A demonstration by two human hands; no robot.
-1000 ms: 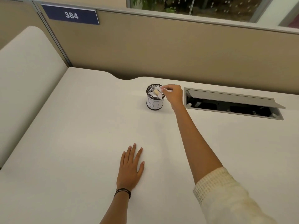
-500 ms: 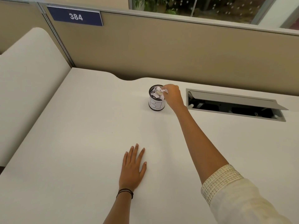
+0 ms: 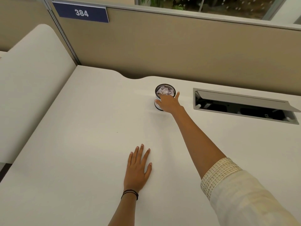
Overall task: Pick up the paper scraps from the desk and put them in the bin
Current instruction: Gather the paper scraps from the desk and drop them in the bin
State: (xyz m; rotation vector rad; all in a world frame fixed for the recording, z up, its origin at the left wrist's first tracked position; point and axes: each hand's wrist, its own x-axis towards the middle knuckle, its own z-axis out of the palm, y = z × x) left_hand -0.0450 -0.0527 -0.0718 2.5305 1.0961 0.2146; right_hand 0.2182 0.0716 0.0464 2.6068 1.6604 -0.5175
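right hand (image 3: pixel 168 102) spread over bin (image 3: pixel 164 91) mouth, fingers pressing paper scraps (image 3: pixel 163 91) down so heap stays in, i judge; left hand (image 3: pixel 138 167) flat, fingers splayed on counter (image 3: pixel 81 144), bracing reach; no loose scraps seen

scraps (image 3: pixel 164 91) in bin (image 3: pixel 173 89) | bin on desk (image 3: pixel 81 128) | cable hatch (image 3: pixel 244 105) right of bin

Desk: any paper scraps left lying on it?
No, the desk surface looks bare; the only scraps visible sit inside the bin.

Right hand (image 3: pixel 168 103) outstretched, left hand (image 3: pixel 138 168) flat
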